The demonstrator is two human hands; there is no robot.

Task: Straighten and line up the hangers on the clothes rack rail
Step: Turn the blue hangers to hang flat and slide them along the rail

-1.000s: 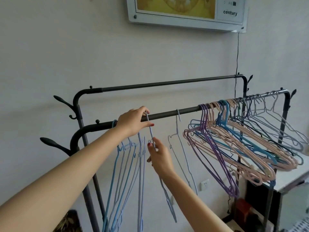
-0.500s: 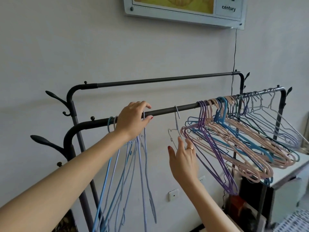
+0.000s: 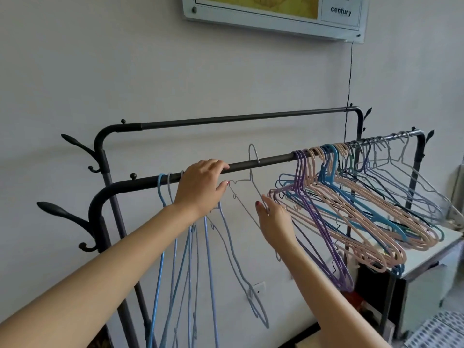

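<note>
Pale wall (image 3: 125, 71) behind everything, framed panel (image 3: 276, 13) marked "century" at top centre-right, thin black cord (image 3: 349, 79) dropping from it to the rack. Black clothes rack (image 3: 100, 207) spans the frame, coat hooks at its left post, two rails: back rail (image 3: 226, 119) higher and bare, front rail (image 3: 271, 159) lower and carrying all the hangers.

Left hand (image 3: 200, 187) sits on the front rail just left of centre, fingers curled over the top of the bar, thumb below, so it grips the rail. Blue hangers (image 3: 190, 247) bunch directly under and left of that hand, hanging edge-on and long toward bottom centre.

Grey wire hanger (image 3: 251, 172) is centre frame, alone between the two groups. Hook stands tilted above the rail, whether it rests on the bar I can't tell. Right hand (image 3: 273, 219) is below it, fingers pinching its right shoulder wire.

Right half of the front rail: dense crowd of hangers (image 3: 351, 212), purple, pink, blue and teal, then grey wire ones toward the far right end, fanned out at slanted angles and overlapping.

White cabinet top (image 3: 431, 244) lower right under that bunch. Wall socket (image 3: 258, 287) low centre.
</note>
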